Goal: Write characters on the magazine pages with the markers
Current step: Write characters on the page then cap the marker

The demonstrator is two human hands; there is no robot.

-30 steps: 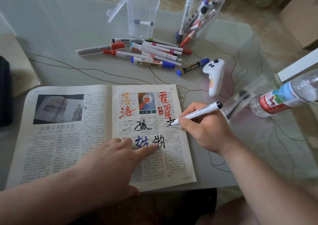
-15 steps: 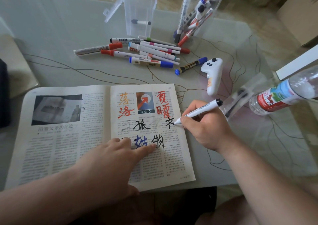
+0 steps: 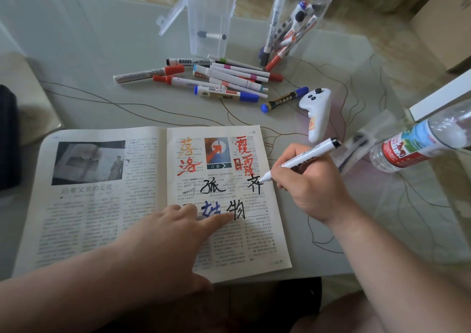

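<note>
An open magazine point(image 3: 96, 220) lies on the glass table in front of me. Its right page carries handwritten orange, red, black and blue characters. My right hand point(image 3: 313, 187) grips a white marker with a black end point(image 3: 305, 158), its tip at the right edge of the page beside a fresh black character point(image 3: 256, 183). My left hand point(image 3: 178, 233) lies flat on the lower part of the right page, its straight fingers pressing the paper near the blue and black characters.
Several loose markers point(image 3: 224, 78) lie in a heap behind the magazine. A clear jar point(image 3: 298, 16) with more markers and a clear box point(image 3: 211, 19) stand at the back. A white controller point(image 3: 317, 114) and a plastic bottle point(image 3: 420, 144) lie to the right.
The black character at the page's right edge has gained strokes. The marker tip has shifted slightly right and up from it. My left hand has stayed in place.
</note>
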